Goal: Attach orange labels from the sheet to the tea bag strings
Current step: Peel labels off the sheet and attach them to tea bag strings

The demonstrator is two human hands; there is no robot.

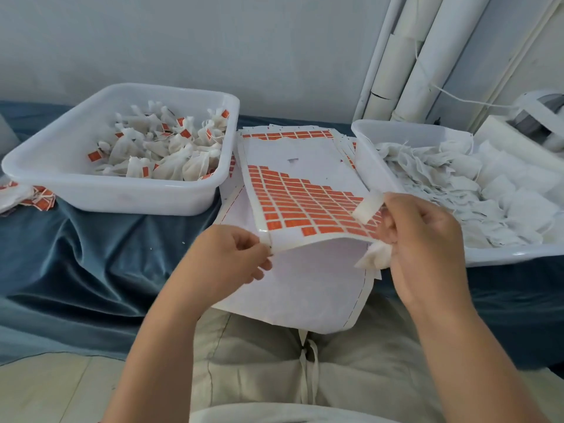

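Note:
A white sheet of orange labels [302, 203] lies between two tubs, its near edge curled up off the sheets beneath. My left hand [225, 257] pinches the sheet's near left corner. My right hand [424, 236] is at the sheet's right edge and grips a white tea bag [374, 256] in its curled fingers, with a white strip [367, 206] sticking up by the thumb. The left tub [122, 190] holds tea bags [164, 148] with orange labels on their strings. The right tub [366, 148] holds unlabelled white tea bags [451, 184].
A stack of more label sheets [293, 132] lies under the top one. Loose orange labels [39, 199] sit at the far left on the blue cloth [91, 254]. White pipes [406, 56] stand against the wall behind the right tub.

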